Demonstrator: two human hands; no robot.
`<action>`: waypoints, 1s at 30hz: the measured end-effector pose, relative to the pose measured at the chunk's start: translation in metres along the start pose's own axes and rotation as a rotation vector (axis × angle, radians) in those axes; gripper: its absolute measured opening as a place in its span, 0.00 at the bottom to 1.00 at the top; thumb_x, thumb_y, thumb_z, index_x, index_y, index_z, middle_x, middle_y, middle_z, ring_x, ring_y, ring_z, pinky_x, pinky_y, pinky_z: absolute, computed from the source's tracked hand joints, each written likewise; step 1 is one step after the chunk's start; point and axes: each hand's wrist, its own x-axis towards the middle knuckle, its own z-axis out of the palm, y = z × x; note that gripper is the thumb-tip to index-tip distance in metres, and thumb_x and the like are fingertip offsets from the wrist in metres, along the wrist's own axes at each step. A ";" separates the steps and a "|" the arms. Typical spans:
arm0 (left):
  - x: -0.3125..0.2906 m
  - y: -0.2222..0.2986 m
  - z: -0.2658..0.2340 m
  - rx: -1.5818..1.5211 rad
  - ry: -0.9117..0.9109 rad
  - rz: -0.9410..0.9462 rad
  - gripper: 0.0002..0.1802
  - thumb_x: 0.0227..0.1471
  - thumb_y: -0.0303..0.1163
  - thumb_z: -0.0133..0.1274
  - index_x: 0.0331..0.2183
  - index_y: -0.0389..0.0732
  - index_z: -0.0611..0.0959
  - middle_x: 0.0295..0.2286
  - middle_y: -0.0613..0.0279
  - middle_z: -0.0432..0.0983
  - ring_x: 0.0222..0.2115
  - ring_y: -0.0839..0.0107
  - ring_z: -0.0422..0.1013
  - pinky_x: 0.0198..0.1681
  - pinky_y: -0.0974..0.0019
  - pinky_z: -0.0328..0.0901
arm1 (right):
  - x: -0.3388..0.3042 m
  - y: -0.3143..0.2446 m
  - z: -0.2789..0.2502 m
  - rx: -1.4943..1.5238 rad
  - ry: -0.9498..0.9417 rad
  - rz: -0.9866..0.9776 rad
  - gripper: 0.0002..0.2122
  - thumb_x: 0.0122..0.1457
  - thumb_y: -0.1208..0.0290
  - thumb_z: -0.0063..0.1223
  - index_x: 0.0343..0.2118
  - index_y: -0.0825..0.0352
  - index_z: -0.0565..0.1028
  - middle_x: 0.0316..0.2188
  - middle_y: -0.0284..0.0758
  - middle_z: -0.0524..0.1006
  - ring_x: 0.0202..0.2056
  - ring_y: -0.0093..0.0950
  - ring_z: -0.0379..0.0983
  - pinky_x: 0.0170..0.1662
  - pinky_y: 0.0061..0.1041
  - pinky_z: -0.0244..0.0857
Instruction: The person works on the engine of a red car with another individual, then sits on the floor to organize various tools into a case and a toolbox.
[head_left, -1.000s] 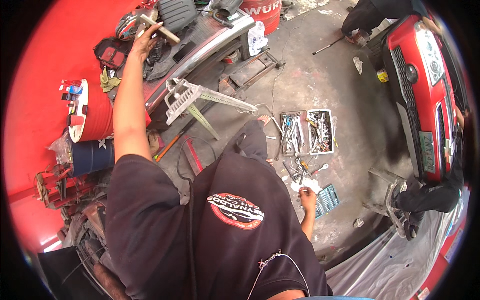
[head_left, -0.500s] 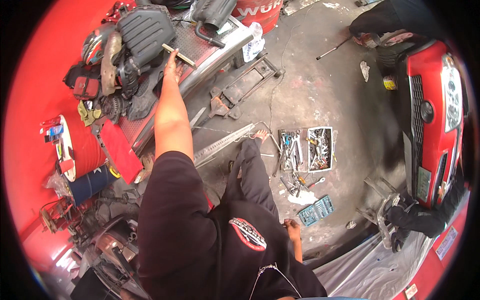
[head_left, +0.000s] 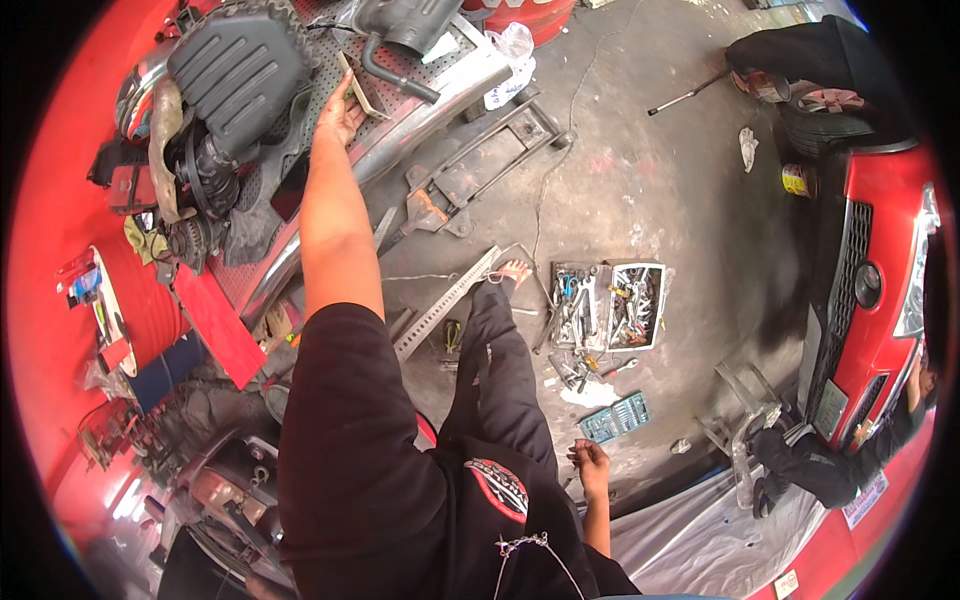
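The left hand (head_left: 340, 112) is seen stretched far fwd over the bench (head_left: 440, 85), a metal top w/ perforated sheet. Its grip is closed loosely on one end of a flat tan bar (head_left: 362, 88), fingers wrapped at the bar's near end; the bar lies angled on the bench top, running up-left toward the black hose (head_left: 395, 72). A ribbed black engine cover (head_left: 235, 70) is found just left of the hand, w/ belts and pulleys (head_left: 195, 190) below it at the bench's left edge.

The right hand (head_left: 590, 465) is held low beside the hip, well apart from the bench. Fingers are curled; whether anything is gripped cannot be told at this size. Nearest to it on the floor is a teal socket set (head_left: 615, 417), w/ a white rag (head_left: 590, 393) just beyond.

Further fwd on the concrete floor, two open tool trays (head_left: 605, 305) are set side by side, filled w/ spanners and pliers. A perforated metal angle strip (head_left: 445, 305) lies next to the person's sandalled foot (head_left: 512, 270). A steel frame (head_left: 470, 170) rests against the bench's base.

At right, the front of a red car (head_left: 865, 300) is seen, w/ another person (head_left: 830, 465) crouched under its bumper on a plastic sheet (head_left: 700, 540). A second person (head_left: 810, 60) is bent over at upper right near a long wrench (head_left: 690, 95).
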 end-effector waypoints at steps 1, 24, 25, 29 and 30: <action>0.003 -0.001 -0.009 0.007 0.002 -0.001 0.35 0.52 0.53 0.56 0.56 0.46 0.69 0.54 0.57 0.67 0.53 0.59 0.65 0.55 0.52 0.59 | 0.001 -0.001 0.001 0.006 -0.006 -0.004 0.08 0.64 0.72 0.48 0.42 0.68 0.74 0.34 0.34 0.79 0.33 0.24 0.76 0.37 0.21 0.68; -0.211 -0.110 0.038 1.316 -0.714 0.210 0.17 0.51 0.43 0.62 0.40 0.43 0.85 0.31 0.65 0.81 0.26 0.76 0.73 0.31 0.73 0.68 | 0.003 0.184 0.025 -0.159 0.127 0.345 0.35 0.54 0.43 0.54 0.59 0.65 0.68 0.53 0.44 0.73 0.52 0.37 0.72 0.54 0.34 0.65; -0.243 -0.133 0.046 1.465 -0.842 0.183 0.16 0.51 0.43 0.62 0.40 0.46 0.86 0.31 0.68 0.81 0.27 0.77 0.72 0.33 0.72 0.68 | -0.002 0.189 0.032 0.055 0.024 0.409 0.37 0.54 0.42 0.52 0.60 0.64 0.66 0.55 0.44 0.72 0.53 0.37 0.71 0.55 0.35 0.64; -0.391 -0.200 0.083 2.234 -1.190 0.313 0.40 0.43 0.62 0.59 0.49 0.41 0.81 0.44 0.47 0.78 0.50 0.60 0.72 0.55 0.61 0.64 | -0.052 0.194 0.058 0.620 -0.220 0.473 0.42 0.54 0.35 0.48 0.64 0.63 0.59 0.60 0.44 0.66 0.57 0.39 0.66 0.59 0.41 0.57; -0.411 -0.217 0.090 2.273 -1.246 0.287 0.42 0.43 0.63 0.58 0.51 0.40 0.79 0.47 0.46 0.76 0.52 0.60 0.70 0.56 0.60 0.63 | -0.057 0.196 0.060 0.684 -0.237 0.436 0.43 0.54 0.33 0.47 0.65 0.62 0.58 0.61 0.44 0.65 0.58 0.40 0.64 0.61 0.42 0.55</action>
